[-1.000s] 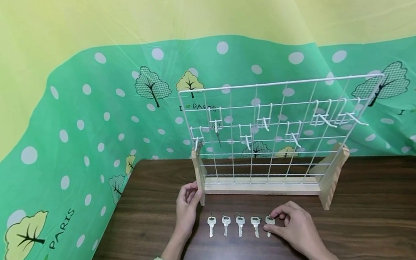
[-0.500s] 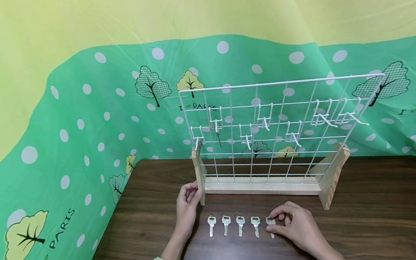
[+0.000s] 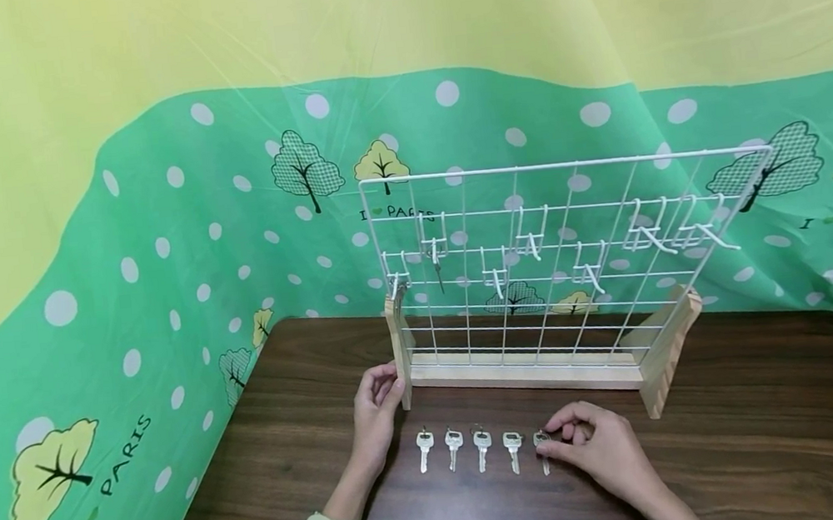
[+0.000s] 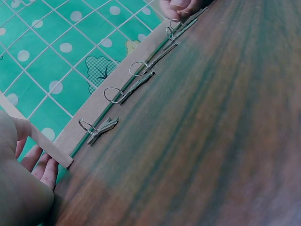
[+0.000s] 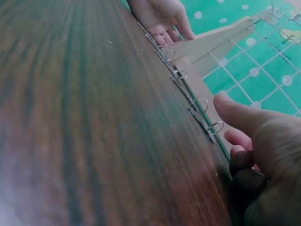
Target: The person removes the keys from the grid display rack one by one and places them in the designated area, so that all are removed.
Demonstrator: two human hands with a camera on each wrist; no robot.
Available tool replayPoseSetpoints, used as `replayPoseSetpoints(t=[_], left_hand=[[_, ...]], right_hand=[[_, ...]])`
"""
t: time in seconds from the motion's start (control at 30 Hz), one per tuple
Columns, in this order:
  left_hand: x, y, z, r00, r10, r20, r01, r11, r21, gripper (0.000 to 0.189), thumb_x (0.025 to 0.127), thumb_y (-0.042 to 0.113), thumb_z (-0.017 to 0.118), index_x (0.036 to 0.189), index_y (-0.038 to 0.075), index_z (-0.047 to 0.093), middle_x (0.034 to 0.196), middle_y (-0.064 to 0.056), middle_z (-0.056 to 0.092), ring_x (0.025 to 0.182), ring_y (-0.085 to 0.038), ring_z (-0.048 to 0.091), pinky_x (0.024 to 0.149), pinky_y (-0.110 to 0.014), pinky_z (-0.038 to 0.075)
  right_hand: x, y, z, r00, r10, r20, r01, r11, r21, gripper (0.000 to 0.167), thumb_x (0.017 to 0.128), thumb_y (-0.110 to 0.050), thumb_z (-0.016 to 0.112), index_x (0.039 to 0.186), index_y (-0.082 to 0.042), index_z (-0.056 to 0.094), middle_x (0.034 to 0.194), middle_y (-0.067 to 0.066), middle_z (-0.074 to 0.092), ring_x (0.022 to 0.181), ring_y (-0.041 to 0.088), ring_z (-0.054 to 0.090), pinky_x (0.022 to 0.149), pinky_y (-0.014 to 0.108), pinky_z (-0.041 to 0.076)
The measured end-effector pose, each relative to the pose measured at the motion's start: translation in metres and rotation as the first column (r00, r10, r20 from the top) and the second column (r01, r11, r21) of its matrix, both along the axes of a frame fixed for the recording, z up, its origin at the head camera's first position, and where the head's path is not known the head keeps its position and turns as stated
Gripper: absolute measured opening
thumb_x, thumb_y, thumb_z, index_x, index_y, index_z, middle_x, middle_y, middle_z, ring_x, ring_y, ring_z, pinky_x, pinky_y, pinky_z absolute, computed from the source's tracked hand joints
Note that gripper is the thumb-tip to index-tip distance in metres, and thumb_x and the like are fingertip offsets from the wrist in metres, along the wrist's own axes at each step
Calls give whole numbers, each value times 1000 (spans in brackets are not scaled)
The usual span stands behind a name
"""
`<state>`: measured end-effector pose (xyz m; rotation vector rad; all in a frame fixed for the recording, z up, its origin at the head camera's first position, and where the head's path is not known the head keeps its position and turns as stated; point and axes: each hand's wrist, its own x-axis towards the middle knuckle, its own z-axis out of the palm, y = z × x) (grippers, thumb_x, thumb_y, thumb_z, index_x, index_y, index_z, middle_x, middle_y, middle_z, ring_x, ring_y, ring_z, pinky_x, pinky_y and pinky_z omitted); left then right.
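Observation:
My left hand grips the left wooden leg of a white wire grid rack, thumb in front and fingers behind it. Several silver keys, each with a small ring, lie in a row on the table before the rack. At the row's right end my right hand hovers by the last key, its thumb partly covering it in the head view. From the right wrist, the thumb stands apart from the curled fingers, and that key lies on the table between neither.
White hooks hang across the wire grid; a key dangles from one at the upper left. A wooden right leg supports the far side. Behind the brown table hangs a green and yellow printed cloth.
The last key's tip has turned slightly to the right. My right hand has shifted a little right, its thumb drawing back from the key. My left hand keeps its grip.

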<state>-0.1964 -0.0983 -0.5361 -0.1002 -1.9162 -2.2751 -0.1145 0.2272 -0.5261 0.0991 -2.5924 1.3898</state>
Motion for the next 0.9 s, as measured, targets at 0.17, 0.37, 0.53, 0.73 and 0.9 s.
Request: replayPoseSetpoints(t=[0.17,0.37,0.53,0.73,0.9], left_hand=[[0,0,0,1000,-2,5,2,1000,-6,30,107,-6,64,132,-19,54,144,-29,62,128,-14,62,109,-18,52],[0,0,1,1000,0,5,0,1000,-2,30,107,-6,64,132,-19,53,144,-28,62,128,-14,62,109,-18,52],[1,-2,1,1000,4,2,-4,1000,-14,29,108,-5,64,132,-19,54,144,-29,62,129,-16,62,109,-18,51],[0,-2,0,1000,-5,4,5,1000,-28,28,108,-5,63,132,-17,55,146,-30,60,130,-18,62,108,-18,53],[0,-2,0,1000,-6,3,6,1000,-30,29,108,-3,64,131,-17,55,147,-29,61,135,-27,60,111,-18,50]], right_hand=[[0,-1,2,1000,-7,27,9,998,-64,28,79,-17,102,93,-17,78,79,-7,61,60,2,50,51,21,44],[-1,-1,1,1000,0,8,1,991,-136,18,88,-6,93,98,-12,79,80,-5,63,60,1,50,52,20,45],[-3,-3,3,1000,6,5,-5,966,-259,6,99,1,79,105,-2,79,83,-3,65,57,1,48,52,22,46],[-1,-7,14,999,11,30,0,938,-346,8,103,3,73,111,5,76,80,-3,63,55,2,47,46,24,44],[2,-14,29,1000,-7,-5,4,933,-359,9,104,3,72,112,7,75,79,0,63,53,3,46,44,28,43]])
